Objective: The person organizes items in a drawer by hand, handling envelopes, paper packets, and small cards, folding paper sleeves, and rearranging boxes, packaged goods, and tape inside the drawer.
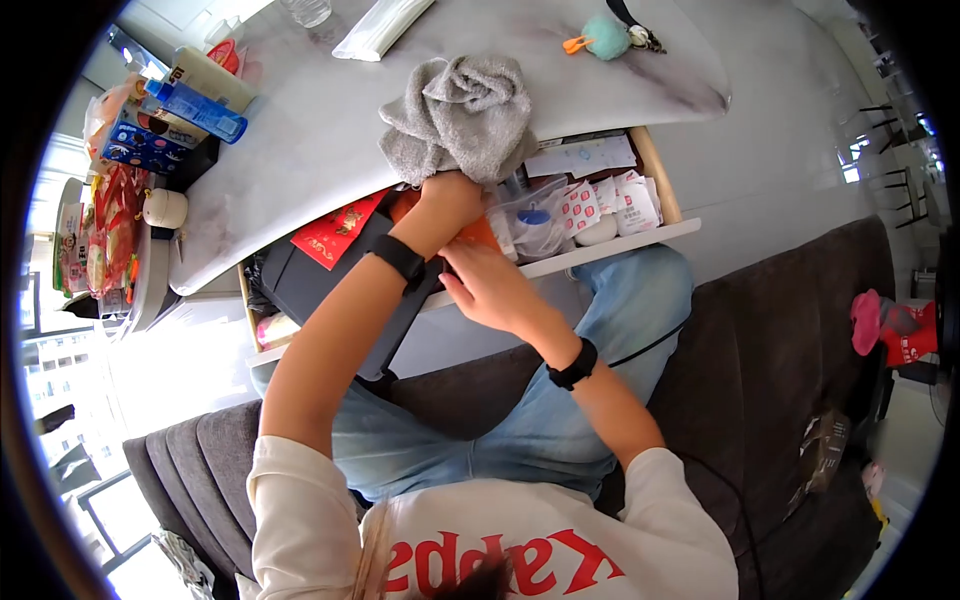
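My left hand reaches across the open drawer to the table edge, against the lower side of a bunched grey towel. Its fingers are hidden there, so I cannot tell whether they grip the towel. Just below, my right hand is over the drawer's front, thumb apart from the fingers, fingertips partly behind my left wrist. An orange-red item lies beside both hands. Also in the drawer are a red envelope, a dark flat case, a clear plastic bag and several white-and-red packets.
On the grey table are a blue bottle, a blue box, a white folded sheet and a teal ball-like item. The drawer juts out above my knees. A dark sofa is behind and beside me.
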A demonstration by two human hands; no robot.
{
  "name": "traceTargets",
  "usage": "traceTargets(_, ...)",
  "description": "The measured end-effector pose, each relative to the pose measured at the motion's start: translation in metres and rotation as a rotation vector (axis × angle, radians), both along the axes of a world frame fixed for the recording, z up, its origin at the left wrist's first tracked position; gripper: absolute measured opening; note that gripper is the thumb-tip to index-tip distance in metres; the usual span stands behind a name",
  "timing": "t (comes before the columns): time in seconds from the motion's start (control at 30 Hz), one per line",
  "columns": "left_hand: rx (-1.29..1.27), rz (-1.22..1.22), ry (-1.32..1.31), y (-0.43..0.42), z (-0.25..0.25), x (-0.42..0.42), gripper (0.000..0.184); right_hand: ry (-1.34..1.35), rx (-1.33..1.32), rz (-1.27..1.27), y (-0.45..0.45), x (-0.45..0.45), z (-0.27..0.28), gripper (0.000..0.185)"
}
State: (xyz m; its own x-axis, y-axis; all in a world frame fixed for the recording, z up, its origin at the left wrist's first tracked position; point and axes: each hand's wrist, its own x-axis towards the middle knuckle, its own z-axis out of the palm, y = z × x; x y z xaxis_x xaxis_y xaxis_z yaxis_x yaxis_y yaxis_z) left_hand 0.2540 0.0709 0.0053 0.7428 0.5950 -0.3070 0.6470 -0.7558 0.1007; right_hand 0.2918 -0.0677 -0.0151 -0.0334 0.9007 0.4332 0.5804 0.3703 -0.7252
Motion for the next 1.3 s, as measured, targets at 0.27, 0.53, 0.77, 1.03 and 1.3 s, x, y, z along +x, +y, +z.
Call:
traceTargets(0.27,0.043,0.123,0.133,0.005,-0.02,0.01,0.058,0.003,-0.006,0.015,-0.001,0.003,-0.004,0.029)
traceTargets(0.53,0.394,-0.091,0.224,0.005,-0.036,0.013,0.055,-0.063,-0.015,0.016,-0.001,0.003,-0.006,0.032)
traceTargets(0.77,0.658,-0.238,-0.189,0.012,-0.063,-0.001,0.031,-0.134,-0.021,0.01,-0.006,0.0,-0.005,0.024)
traceTargets(1.03,0.374,-0.398,0.163,-0.016,0.01,-0.016,0.008,-0.185,0.064,-0.008,-0.006,0.0,-0.008,0.035)
traceTargets(1.3,0.479,-0.463,-0.051,-0.018,0.025,-0.049,0.022,-0.158,0.077,-0.008,-0.013,-0.002,-0.007,0.046)
